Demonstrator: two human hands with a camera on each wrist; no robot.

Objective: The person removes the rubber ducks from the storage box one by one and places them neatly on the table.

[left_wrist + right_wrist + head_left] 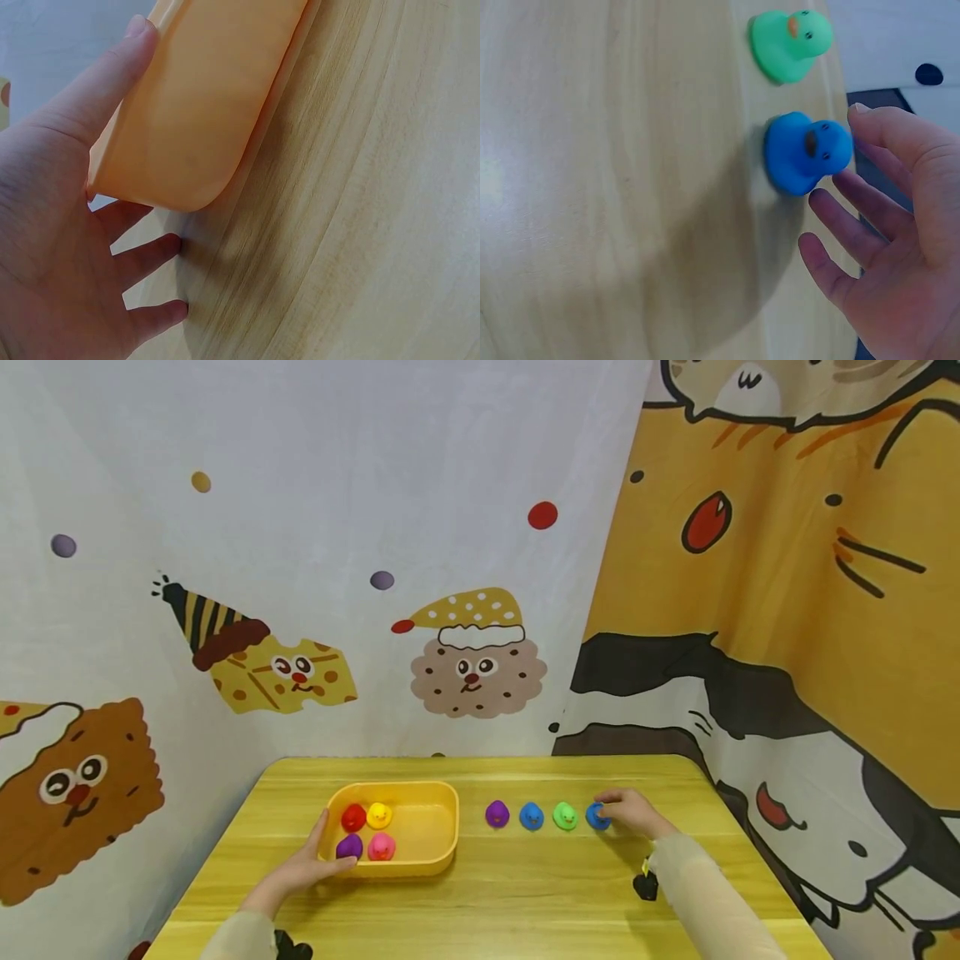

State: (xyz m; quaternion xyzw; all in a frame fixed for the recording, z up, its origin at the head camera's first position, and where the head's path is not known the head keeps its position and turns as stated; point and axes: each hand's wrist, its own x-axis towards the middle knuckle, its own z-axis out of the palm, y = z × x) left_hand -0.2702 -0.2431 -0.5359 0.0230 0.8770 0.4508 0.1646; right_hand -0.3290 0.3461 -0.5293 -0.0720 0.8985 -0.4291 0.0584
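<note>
- The yellow tub (412, 867) holds a red duck (353, 817), yellow duck (379, 815), purple duck (349, 847) and pink duck (382, 847).
- Your left hand (302, 865), spread wide, touches its left side.
- Your right hand (634, 812), fingers parted, surrounds the rightmost blue duck (791, 161) on the table (525, 893); contact unclear.

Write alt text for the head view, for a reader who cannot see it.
A person's right hand is at a blue duck-shaped toy, rightmost in a row of four on a yellow wood-grain table. The left hand rests against a yellow, rounded rectangular tub holding four more ducks, before a cartoon-print backdrop.
</note>
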